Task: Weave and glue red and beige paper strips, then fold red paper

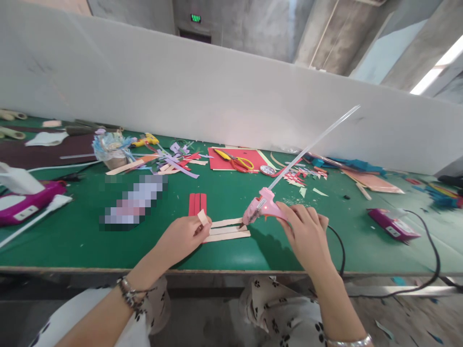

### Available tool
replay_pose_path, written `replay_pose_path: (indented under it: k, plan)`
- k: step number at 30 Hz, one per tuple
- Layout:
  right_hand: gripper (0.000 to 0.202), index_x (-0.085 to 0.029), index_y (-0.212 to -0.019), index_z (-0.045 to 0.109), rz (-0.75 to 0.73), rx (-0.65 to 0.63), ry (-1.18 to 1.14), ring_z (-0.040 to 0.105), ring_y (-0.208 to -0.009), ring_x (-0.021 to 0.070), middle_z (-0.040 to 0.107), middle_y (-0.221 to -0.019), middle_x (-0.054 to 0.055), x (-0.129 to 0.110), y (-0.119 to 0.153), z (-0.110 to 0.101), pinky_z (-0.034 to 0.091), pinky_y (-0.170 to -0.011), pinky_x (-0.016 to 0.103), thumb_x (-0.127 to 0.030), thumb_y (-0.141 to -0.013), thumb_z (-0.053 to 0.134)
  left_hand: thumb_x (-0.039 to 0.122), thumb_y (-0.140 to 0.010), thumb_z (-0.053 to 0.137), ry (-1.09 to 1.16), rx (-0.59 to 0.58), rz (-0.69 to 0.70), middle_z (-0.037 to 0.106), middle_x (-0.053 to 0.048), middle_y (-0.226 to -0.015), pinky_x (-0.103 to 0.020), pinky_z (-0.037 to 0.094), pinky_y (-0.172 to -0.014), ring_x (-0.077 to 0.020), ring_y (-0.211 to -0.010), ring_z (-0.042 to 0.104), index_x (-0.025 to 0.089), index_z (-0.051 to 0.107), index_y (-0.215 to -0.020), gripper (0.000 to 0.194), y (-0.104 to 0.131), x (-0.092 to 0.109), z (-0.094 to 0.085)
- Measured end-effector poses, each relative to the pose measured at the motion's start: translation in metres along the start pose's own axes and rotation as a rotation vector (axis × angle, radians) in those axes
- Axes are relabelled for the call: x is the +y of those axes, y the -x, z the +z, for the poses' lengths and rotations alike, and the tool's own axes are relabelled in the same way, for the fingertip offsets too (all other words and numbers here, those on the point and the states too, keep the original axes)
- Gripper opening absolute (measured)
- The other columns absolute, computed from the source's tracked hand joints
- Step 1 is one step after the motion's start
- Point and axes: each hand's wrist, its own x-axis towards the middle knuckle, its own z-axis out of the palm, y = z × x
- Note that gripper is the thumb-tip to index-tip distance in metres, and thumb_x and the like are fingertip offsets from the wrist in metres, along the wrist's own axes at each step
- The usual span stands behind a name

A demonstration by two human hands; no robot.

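My right hand (306,231) is wrapped round the handle of a pink glue gun (263,207), from which a long clear glue stick (314,144) sticks out up and to the right. The gun's nozzle is at the right ends of cream strips (231,230) lying on the green table. My left hand (186,236) pinches a cream strip (202,218) whose end stands up, and rests over the left part of the woven strips. Red strips (197,202) lie side by side just beyond my left fingers; part of the weave is hidden under that hand.
Beyond lie yellow scissors (235,160) on red paper (217,161), paper scraps (181,161), a yellow glue gun (146,140) and a cup (114,149). Purple power strips (392,225) stand at both sides. A black cable (342,246) runs by my right hand. The table's front edge (231,271) is near.
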Motion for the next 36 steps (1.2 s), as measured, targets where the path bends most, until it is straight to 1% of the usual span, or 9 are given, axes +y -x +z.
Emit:
replay_pose_path:
  k: [5,11,15,18,21,24,30,36]
  plan:
    - [0.035,-0.022,-0.114,0.053,0.002,-0.009,-0.038,0.044,-0.077,0.0177,0.055,-0.086,0.005,-0.004,-0.001,0.002,0.026,-0.068,0.031,-0.041,-0.084,0.048,0.034,-0.086,0.031,-0.005,0.009,0.003,0.059,-0.001,-0.055,-0.022,0.031,-0.048,-0.0128,-0.049,0.053,0.017,0.057,-0.065,0.037,0.0,0.0,-0.001]
    - [0.037,-0.022,-0.115,0.052,-0.04,-0.027,-0.071,0.044,-0.078,0.018,0.053,-0.086,0.005,-0.014,-0.004,0.004,0.028,-0.066,0.03,-0.042,-0.083,0.049,0.035,-0.086,0.031,-0.009,0.003,0.006,0.058,-0.002,-0.055,-0.023,0.03,-0.05,-0.0127,-0.05,0.052,0.017,0.055,-0.062,0.038,0.001,0.0,0.0]
    - [0.034,-0.023,-0.115,0.052,-0.059,-0.062,-0.082,0.045,-0.079,0.0178,0.054,-0.085,0.004,-0.021,-0.007,0.004,0.028,-0.068,0.031,-0.039,-0.086,0.047,0.035,-0.085,0.032,-0.016,0.011,0.009,0.057,-0.001,-0.053,-0.024,0.029,-0.049,-0.012,-0.047,0.049,0.017,0.053,-0.059,0.038,0.001,-0.002,0.002]
    - [0.031,-0.025,-0.116,0.052,-0.06,-0.063,-0.074,0.045,-0.079,0.0173,0.055,-0.086,0.004,-0.023,-0.008,0.002,0.028,-0.068,0.03,-0.035,-0.088,0.045,0.035,-0.085,0.032,-0.009,0.03,0.029,0.057,-0.002,-0.053,-0.023,0.029,-0.048,-0.0121,-0.047,0.049,0.017,0.054,-0.06,0.038,0.001,-0.003,0.002]
    - [0.028,-0.026,-0.114,0.054,-0.053,-0.048,-0.052,0.044,-0.078,0.017,0.055,-0.085,0.004,-0.021,-0.007,0.001,0.027,-0.068,0.03,-0.032,-0.088,0.044,0.035,-0.085,0.032,-0.003,0.031,0.048,0.058,-0.002,-0.054,-0.023,0.03,-0.048,-0.0126,-0.049,0.052,0.017,0.056,-0.063,0.038,0.001,-0.002,0.001]
    - [0.027,-0.027,-0.113,0.055,-0.05,-0.037,-0.033,0.044,-0.078,0.0167,0.056,-0.086,0.004,-0.016,-0.006,0.001,0.027,-0.068,0.031,-0.03,-0.089,0.043,0.034,-0.085,0.032,-0.011,0.004,0.021,0.059,-0.002,-0.056,-0.023,0.03,-0.049,-0.013,-0.05,0.052,0.017,0.056,-0.065,0.036,0.001,0.0,-0.001]
    - [0.027,-0.027,-0.114,0.054,-0.036,-0.037,-0.011,0.044,-0.077,0.0166,0.056,-0.086,0.004,-0.007,-0.003,0.001,0.026,-0.066,0.03,-0.028,-0.089,0.043,0.035,-0.086,0.031,-0.011,-0.01,0.011,0.058,-0.002,-0.055,-0.023,0.03,-0.049,-0.0129,-0.05,0.052,0.017,0.055,-0.065,0.037,0.0,0.0,-0.001]
    - [0.026,-0.025,-0.111,0.055,-0.031,-0.022,-0.023,0.044,-0.079,0.0172,0.058,-0.087,0.005,0.003,-0.002,-0.002,0.026,-0.068,0.031,-0.027,-0.088,0.043,0.034,-0.085,0.032,-0.01,-0.012,0.001,0.058,-0.001,-0.055,-0.022,0.031,-0.049,-0.0128,-0.049,0.051,0.018,0.055,-0.063,0.036,0.0,0.001,-0.002]
